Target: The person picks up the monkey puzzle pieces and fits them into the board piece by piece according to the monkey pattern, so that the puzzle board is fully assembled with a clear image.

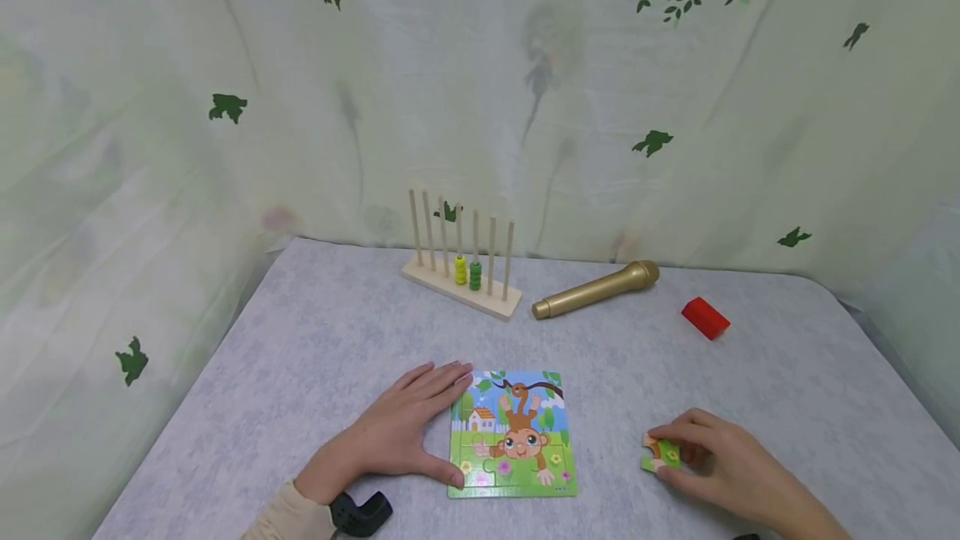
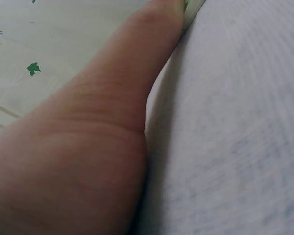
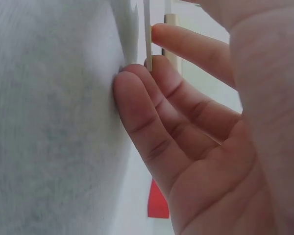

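A square monkey jigsaw puzzle (image 1: pixel 517 432) lies flat on the table. Piece seams show toward its lower left. Along its left side rests my left hand (image 1: pixel 408 427), the fingers fairly straight at the top left corner and the thumb on the lower left corner. To the right of the puzzle, my right hand (image 1: pixel 716 461) pinches a small green puzzle piece (image 1: pixel 667 454) just above the table. In the right wrist view that piece (image 3: pixel 148 41) appears edge-on between thumb and fingers. The left wrist view is mostly filled by the thumb side of my left hand (image 2: pixel 103 107).
At the back stands a wooden peg rack (image 1: pixel 480 298) with yellow and green beads on two pegs. A gold toy microphone (image 1: pixel 592 292) lies beside it, and a red block (image 1: pixel 705 318) sits farther right. A patterned cloth (image 1: pixel 480 107) hangs behind the table (image 1: pixel 337 332).
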Demonstrator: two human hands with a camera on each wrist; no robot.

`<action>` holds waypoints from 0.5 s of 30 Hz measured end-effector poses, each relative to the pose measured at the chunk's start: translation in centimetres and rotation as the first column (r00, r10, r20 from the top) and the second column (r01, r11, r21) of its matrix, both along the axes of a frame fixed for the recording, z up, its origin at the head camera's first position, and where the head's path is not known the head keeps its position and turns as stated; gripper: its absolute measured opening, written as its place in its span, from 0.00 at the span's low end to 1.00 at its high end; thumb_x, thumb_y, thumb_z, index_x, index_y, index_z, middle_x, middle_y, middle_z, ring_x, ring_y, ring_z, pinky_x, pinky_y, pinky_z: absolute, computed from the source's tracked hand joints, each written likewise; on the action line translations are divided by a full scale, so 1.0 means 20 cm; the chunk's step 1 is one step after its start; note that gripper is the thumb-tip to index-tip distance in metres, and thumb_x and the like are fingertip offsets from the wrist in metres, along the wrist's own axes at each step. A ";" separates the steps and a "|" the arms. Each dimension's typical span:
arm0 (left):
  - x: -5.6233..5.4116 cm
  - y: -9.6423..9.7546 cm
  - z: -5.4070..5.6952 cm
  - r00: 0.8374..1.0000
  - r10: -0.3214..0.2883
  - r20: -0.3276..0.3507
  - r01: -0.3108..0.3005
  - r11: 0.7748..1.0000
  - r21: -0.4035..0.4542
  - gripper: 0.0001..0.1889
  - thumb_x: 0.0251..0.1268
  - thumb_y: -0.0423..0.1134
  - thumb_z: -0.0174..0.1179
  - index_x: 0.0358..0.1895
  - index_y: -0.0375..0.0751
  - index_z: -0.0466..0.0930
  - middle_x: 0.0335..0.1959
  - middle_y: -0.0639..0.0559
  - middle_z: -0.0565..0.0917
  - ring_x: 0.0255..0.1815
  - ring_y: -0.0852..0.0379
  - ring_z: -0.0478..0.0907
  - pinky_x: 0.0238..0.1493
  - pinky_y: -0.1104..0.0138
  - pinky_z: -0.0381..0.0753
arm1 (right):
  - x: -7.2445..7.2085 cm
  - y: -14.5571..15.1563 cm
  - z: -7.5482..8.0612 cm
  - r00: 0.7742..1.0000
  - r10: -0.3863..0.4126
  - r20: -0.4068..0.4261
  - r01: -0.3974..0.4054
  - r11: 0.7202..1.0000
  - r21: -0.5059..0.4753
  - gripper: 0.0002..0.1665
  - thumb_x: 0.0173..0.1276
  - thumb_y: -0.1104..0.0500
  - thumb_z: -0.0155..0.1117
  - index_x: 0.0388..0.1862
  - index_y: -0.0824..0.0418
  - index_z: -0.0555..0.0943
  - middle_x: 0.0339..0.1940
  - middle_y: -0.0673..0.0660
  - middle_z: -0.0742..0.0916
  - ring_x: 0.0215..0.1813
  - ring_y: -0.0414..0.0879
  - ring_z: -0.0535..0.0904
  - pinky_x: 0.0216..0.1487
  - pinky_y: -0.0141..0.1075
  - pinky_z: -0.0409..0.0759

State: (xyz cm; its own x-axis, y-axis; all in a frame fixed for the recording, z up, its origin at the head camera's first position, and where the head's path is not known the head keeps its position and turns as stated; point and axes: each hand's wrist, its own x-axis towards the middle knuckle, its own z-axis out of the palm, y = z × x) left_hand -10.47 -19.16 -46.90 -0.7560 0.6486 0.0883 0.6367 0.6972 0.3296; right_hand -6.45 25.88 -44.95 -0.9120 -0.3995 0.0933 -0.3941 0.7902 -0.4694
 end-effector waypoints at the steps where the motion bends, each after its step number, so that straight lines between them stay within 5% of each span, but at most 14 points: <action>1: 0.00 0.00 0.00 1.000 -0.001 -0.001 0.001 1.000 0.001 0.66 0.44 0.85 0.61 0.83 0.46 0.56 0.85 0.57 0.54 0.85 0.57 0.48 0.86 0.54 0.46 | 0.00 0.00 0.00 1.000 0.004 -0.010 -0.004 1.000 -0.001 0.20 0.59 0.40 0.80 0.49 0.41 0.89 0.36 0.37 0.80 0.32 0.28 0.72 0.30 0.25 0.76; 15: 0.00 0.00 0.00 1.000 -0.013 -0.008 0.014 1.000 0.006 0.66 0.46 0.84 0.61 0.83 0.46 0.55 0.85 0.56 0.53 0.86 0.57 0.48 0.86 0.55 0.46 | -0.02 -0.11 0.06 0.997 0.073 -0.016 -0.072 0.997 0.039 0.19 0.62 0.36 0.76 0.50 0.38 0.88 0.37 0.35 0.79 0.34 0.28 0.71 0.30 0.25 0.75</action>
